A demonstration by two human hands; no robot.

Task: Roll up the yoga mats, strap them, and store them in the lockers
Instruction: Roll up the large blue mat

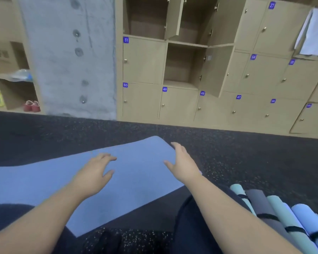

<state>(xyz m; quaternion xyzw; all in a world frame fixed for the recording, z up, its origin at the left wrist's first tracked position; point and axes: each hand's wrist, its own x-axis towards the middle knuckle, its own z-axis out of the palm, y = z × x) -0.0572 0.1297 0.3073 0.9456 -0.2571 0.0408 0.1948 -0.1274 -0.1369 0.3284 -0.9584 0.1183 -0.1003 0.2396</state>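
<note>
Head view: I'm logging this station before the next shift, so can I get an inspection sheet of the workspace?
Surface: dark speckled floor.
Job's things: blue mat lies flat, unrolled; rolled mats, strapped, lie at the right.
Clutter: red shoes and cardboard box in the shelf at left.
Grippers: left hand and right hand spread open near the mat's far end; contact unclear.
Cables: nothing seen.
Surroundings: numbered lockers, three open and empty; concrete pillar.
</note>
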